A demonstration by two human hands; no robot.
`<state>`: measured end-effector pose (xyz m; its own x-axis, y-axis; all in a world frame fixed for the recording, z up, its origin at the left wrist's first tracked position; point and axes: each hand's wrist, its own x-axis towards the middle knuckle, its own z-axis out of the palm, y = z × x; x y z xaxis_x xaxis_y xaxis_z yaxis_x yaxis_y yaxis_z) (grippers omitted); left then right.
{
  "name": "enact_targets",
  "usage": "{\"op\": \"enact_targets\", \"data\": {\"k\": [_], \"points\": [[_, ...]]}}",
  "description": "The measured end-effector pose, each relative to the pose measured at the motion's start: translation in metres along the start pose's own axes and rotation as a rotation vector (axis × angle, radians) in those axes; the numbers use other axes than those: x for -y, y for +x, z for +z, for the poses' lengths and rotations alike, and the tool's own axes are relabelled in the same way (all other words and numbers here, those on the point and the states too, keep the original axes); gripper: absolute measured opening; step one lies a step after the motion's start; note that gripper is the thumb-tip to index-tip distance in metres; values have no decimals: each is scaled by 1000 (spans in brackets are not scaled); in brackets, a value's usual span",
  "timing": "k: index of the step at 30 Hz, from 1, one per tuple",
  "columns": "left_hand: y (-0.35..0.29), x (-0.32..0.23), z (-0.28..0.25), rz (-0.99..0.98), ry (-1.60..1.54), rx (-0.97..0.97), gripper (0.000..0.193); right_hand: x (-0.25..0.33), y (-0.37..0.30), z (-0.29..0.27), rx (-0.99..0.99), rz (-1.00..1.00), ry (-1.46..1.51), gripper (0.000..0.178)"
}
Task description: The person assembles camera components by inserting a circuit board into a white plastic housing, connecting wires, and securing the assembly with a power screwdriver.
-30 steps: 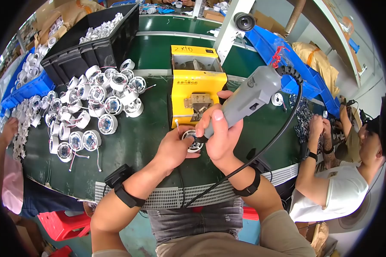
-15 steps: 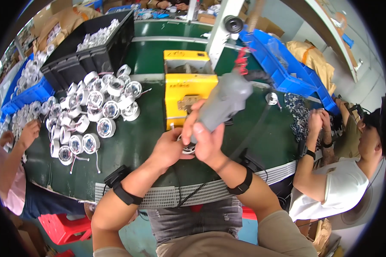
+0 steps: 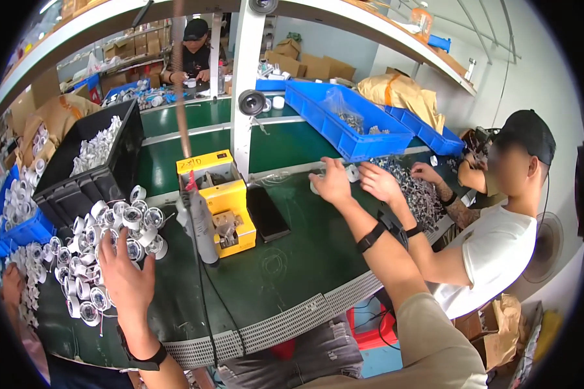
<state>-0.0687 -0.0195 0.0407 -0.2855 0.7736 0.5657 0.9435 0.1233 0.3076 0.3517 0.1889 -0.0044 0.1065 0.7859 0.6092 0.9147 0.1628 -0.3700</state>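
Observation:
My left hand [image 3: 128,275] is over the near edge of a pile of white round housings [image 3: 87,272], its fingers spread and nothing visible in them. Far to the right, my right hand [image 3: 333,183] has its fingers curled at a white round housing [image 3: 314,184], partly hidden by the hand. Just beside it, a co-worker's hand [image 3: 378,183] reaches to another white round piece [image 3: 352,173]. The grey power screwdriver [image 3: 201,227] hangs upright against a yellow box [image 3: 240,223], out of both my hands.
A dark flat slab [image 3: 268,214] lies right of the yellow box. At the back left stands a black crate [image 3: 87,168] of white parts. A blue bin [image 3: 350,123] sits behind my right hand, near a heap of small dark parts [image 3: 415,194]. A white post [image 3: 243,91] rises mid-table.
The screwdriver has left my right hand and now hangs at the yellow box. My hands have parted: left to the pile, right far to the right. The view has turned rightward and up.

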Motion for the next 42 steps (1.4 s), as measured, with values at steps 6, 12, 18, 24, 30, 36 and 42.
{"op": "enact_targets", "data": {"k": [6, 12, 18, 24, 30, 36, 42], "points": [[3, 0, -7, -78, -251, 456, 25, -21, 3, 9, 306, 45, -132, 70], [7, -10, -19, 191, -443, 1045, 22, 17, -27, 0, 287, 25, 338, 35], [-38, -66, 30, 115, -1338, 1046, 48, 125, -98, -62, 515, -283, 890, 24], [-42, -72, 56, -251, -1960, 1222, 46, 172, -130, -56, 409, -352, 751, 31], [-44, -72, 56, -307, -1680, 977, 50, 154, -131, -46, 695, -142, 1020, 27], [-42, -66, 59, -386, -1716, 993, 43, 149, -129, -48, 723, -8, 1203, 11], [-42, -72, 58, -586, -1737, 972, 46, 156, -138, -48, 565, -246, 1019, 9]]}}
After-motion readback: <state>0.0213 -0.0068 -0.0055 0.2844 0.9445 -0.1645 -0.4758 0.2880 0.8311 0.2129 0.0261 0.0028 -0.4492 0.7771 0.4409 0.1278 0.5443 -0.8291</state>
